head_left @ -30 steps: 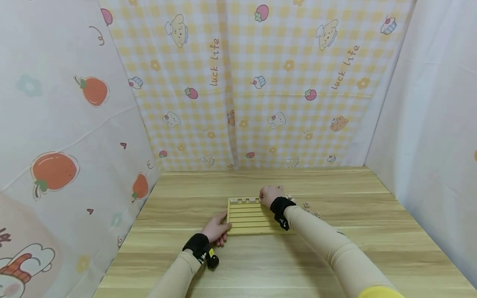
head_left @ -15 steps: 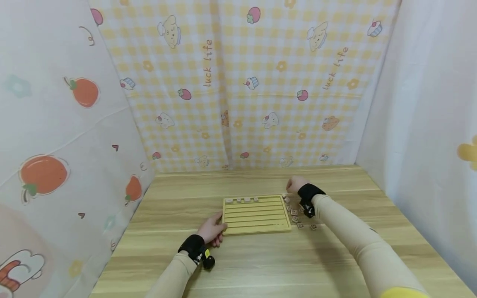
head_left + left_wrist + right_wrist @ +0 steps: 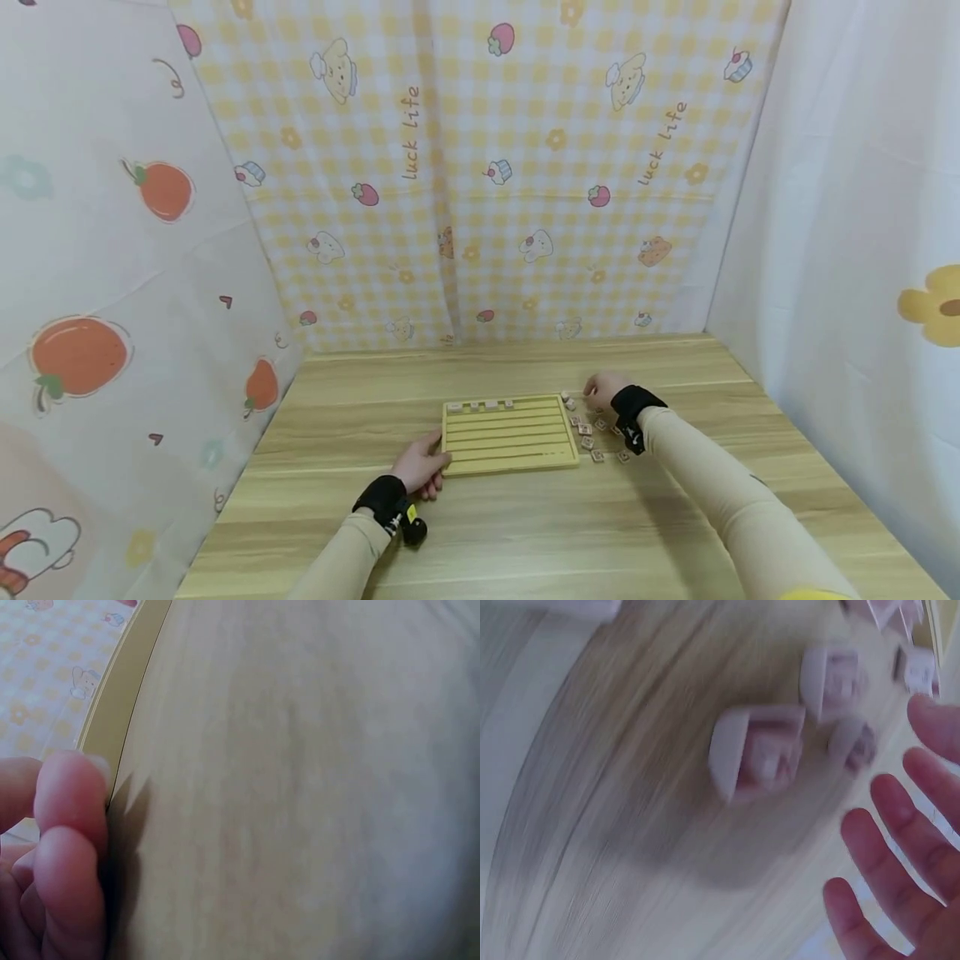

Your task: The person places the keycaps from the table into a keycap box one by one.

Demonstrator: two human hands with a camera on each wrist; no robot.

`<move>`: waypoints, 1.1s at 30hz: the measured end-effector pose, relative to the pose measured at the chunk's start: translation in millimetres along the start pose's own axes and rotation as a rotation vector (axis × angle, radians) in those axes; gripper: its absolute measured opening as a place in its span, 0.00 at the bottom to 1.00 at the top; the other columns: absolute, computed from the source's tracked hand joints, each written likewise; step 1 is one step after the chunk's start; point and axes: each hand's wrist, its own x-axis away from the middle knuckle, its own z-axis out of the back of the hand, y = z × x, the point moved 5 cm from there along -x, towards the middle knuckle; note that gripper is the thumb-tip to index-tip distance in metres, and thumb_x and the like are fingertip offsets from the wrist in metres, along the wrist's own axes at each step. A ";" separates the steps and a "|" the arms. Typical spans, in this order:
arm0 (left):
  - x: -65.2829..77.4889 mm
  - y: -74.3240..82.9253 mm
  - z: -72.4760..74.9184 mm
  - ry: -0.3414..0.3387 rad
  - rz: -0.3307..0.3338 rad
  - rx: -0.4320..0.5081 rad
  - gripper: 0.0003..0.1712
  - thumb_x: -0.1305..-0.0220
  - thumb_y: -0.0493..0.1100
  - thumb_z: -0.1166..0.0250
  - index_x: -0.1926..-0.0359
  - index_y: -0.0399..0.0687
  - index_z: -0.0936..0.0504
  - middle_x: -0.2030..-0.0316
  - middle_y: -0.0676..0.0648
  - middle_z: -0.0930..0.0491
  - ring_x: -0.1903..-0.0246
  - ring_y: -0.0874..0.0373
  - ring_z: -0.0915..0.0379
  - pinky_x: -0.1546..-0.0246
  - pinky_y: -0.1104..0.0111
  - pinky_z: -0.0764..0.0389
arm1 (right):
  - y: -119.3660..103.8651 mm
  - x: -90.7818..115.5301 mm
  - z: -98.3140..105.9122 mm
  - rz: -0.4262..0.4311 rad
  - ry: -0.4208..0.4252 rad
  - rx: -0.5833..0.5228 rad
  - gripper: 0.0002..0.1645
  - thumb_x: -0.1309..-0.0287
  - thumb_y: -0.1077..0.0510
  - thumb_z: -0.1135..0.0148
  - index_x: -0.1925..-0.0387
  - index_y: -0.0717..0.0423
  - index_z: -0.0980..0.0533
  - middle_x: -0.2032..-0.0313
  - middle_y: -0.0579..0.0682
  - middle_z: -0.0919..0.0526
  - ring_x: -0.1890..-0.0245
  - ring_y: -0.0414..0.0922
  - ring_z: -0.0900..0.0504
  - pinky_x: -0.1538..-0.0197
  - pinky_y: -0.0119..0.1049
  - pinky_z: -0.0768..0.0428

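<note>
1. Where the yellow tray (image 3: 510, 446) lies flat on the wooden table (image 3: 480, 537), I take it as my landmark; its long grooves run from side to side.
2. At the tray's left edge I see the left hand (image 3: 417, 467) gripping it, thumb over the rim and fingers bent against the outer side.
3. To the right of the tray's far right corner I find the right hand (image 3: 607, 388), and my right wrist view shows its fingers (image 3: 887, 868) released, spread and slightly relaxed above the table.
4. In the tray's farthest groove I count four pale pieces (image 3: 491, 405), spaced apart toward the left end.
5. Beside the tray's right edge I have loose pieces (image 3: 585, 430) scattered under and near the right hand; some show hollow faces, though blur in the wrist view hides finer detail.
6. Behind the tray, past the table's far edge, I see a yellow checked cloth (image 3: 510, 225) hanging.
</note>
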 end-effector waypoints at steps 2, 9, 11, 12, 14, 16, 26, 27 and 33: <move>12.2 41.5 -14.7 0.056 0.038 -0.024 0.38 0.28 0.38 0.47 0.27 0.28 0.55 0.87 0.41 0.27 0.94 0.57 0.31 0.93 0.63 0.27 | -0.3 -4.9 -6.9 -0.004 -0.001 -0.009 0.13 0.49 0.63 0.34 0.60 0.63 0.17 0.66 0.53 0.16 0.73 0.45 0.23 0.65 0.40 0.22; 33.4 65.2 -17.5 0.042 0.058 0.073 0.38 0.28 0.40 0.46 0.26 0.30 0.54 0.87 0.48 0.27 0.93 0.62 0.32 0.92 0.70 0.28 | -7.7 -11.4 -18.3 -0.034 0.020 -0.037 0.08 0.48 0.58 0.31 0.77 0.58 0.19 0.78 0.46 0.22 0.82 0.41 0.31 0.76 0.34 0.30; 31.8 62.5 -16.9 0.036 0.079 0.081 0.40 0.28 0.40 0.45 0.26 0.31 0.55 0.88 0.48 0.27 0.93 0.63 0.32 0.92 0.71 0.28 | -11.5 -10.4 -18.9 -0.055 0.035 -0.044 0.19 0.48 0.55 0.31 0.88 0.54 0.27 0.87 0.42 0.32 0.86 0.39 0.37 0.80 0.31 0.37; 30.5 59.6 -16.7 0.036 0.074 0.079 0.40 0.29 0.41 0.44 0.26 0.31 0.55 0.88 0.48 0.27 0.93 0.63 0.32 0.92 0.70 0.28 | -13.2 -9.8 -18.9 -0.063 0.045 -0.043 0.24 0.47 0.55 0.31 0.91 0.51 0.32 0.89 0.40 0.37 0.88 0.38 0.41 0.81 0.30 0.40; 27.7 56.0 -16.6 0.040 0.089 0.081 0.41 0.29 0.41 0.43 0.25 0.32 0.55 0.88 0.48 0.27 0.93 0.62 0.32 0.93 0.70 0.28 | -16.5 -8.9 -19.0 -0.062 0.062 -0.035 0.32 0.46 0.55 0.32 0.95 0.48 0.41 0.93 0.38 0.47 0.90 0.38 0.48 0.83 0.30 0.47; 24.3 50.9 -16.4 0.045 0.094 0.083 0.42 0.30 0.42 0.43 0.25 0.34 0.55 0.88 0.48 0.27 0.94 0.61 0.33 0.93 0.68 0.28 | -18.8 -8.4 -18.9 -0.061 0.076 -0.024 0.34 0.45 0.55 0.33 0.96 0.46 0.44 0.94 0.36 0.51 0.91 0.37 0.50 0.83 0.30 0.49; 20.1 50.1 -11.6 0.048 0.117 0.043 0.40 0.28 0.41 0.44 0.25 0.36 0.55 0.88 0.48 0.27 0.93 0.61 0.32 0.92 0.70 0.28 | -17.6 -19.6 -18.8 -0.036 0.060 0.038 0.03 0.53 0.65 0.34 0.75 0.55 0.17 0.75 0.46 0.18 0.77 0.44 0.25 0.71 0.39 0.24; 20.4 50.7 -10.9 0.048 0.116 0.040 0.40 0.28 0.41 0.44 0.25 0.36 0.55 0.88 0.48 0.27 0.93 0.61 0.32 0.92 0.70 0.28 | -16.6 -21.1 -19.4 -0.035 0.062 0.042 0.05 0.54 0.66 0.34 0.74 0.54 0.17 0.73 0.47 0.17 0.75 0.44 0.24 0.70 0.40 0.23; 21.2 49.5 -9.1 0.058 0.116 0.030 0.40 0.28 0.42 0.44 0.25 0.37 0.55 0.88 0.48 0.26 0.93 0.62 0.32 0.92 0.70 0.28 | -14.5 -23.9 -22.9 -0.007 0.088 0.051 0.10 0.55 0.69 0.37 0.71 0.55 0.16 0.70 0.49 0.16 0.75 0.45 0.24 0.71 0.39 0.24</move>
